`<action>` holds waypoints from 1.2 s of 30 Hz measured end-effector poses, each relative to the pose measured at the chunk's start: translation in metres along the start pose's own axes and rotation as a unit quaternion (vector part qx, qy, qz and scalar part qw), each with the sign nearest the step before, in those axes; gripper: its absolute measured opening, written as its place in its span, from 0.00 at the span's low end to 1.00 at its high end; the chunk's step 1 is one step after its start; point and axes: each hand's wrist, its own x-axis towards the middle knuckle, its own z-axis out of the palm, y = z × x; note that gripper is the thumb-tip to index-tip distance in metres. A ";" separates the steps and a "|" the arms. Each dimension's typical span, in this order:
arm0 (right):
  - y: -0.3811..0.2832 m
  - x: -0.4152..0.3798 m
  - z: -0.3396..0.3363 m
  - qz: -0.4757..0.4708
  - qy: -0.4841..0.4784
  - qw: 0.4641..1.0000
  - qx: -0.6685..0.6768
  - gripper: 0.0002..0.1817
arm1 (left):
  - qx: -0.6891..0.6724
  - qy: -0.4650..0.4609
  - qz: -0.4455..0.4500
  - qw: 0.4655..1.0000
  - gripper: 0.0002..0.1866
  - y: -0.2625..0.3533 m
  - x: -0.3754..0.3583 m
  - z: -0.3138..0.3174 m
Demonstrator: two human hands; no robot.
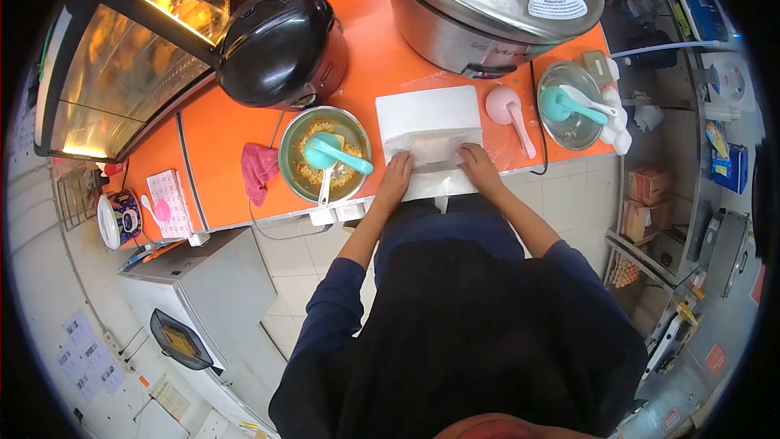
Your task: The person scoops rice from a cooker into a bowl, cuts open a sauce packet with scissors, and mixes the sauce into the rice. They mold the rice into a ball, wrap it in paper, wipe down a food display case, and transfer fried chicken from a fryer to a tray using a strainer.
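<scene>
At the front edge of the orange table lies a stack of white wrapping paper [426, 110]. Its near part is folded over into a flat band with a greyish, slightly see-through look. My left hand [396, 177] grips the left end of this fold, fingers bent on the paper. My right hand [479, 169] holds the right end the same way. Whether anything lies inside the fold cannot be made out. Left of the paper, a metal bowl [285, 150] contains yellowish rice [307, 172], a teal scoop [323, 149] and a white spoon [325, 189]. A pink scoop [503, 106] rests to the right.
Behind stand a black rice cooker [268, 49] and a large steel cooker [463, 28]. On the right, a clear bowl [575, 136] holds another teal scoop [559, 104]. A red cloth [259, 172] lies left, near a lit glass display case [122, 73]. A cable [543, 126] crosses the table edge.
</scene>
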 end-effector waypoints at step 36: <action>-0.040 0.037 0.038 0.417 0.168 0.847 0.286 0.15 | 0.160 -0.031 0.058 0.985 0.13 0.002 0.020 0.014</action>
